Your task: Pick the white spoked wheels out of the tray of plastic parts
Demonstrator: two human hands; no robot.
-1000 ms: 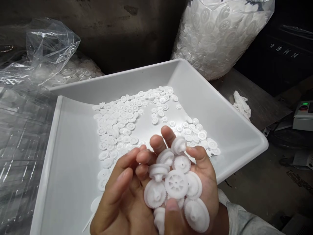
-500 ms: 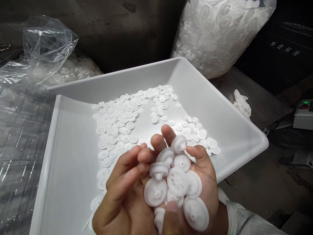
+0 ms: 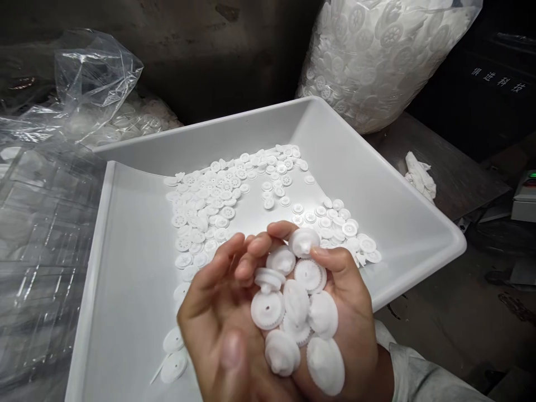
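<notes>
Over the white plastic tray point(image 3: 389, 184), a heap of white plastic gears point(image 3: 295, 301) grasped loosely in the cupped left hand point(image 3: 220, 329) and right hand point(image 3: 352, 318). More gears point(image 3: 201, 209) strewn across the tray floor, with a full clear bag point(image 3: 377, 67) beyond.

Viewing factory workshop from my remote station: bulk clear bags point(image 3: 377, 67) of plastic gears point(image 3: 226, 190), big white sorting tray point(image 3: 377, 162), control box point(image 3: 525, 195), bare concrete wall point(image 3: 209, 56), worn metal bench point(image 3: 444, 162).

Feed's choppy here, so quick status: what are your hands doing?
Left hand and right hand cupped together, holding white plastic gears. White plastic tray below, more gears spread inside. Nothing blocking.
</notes>
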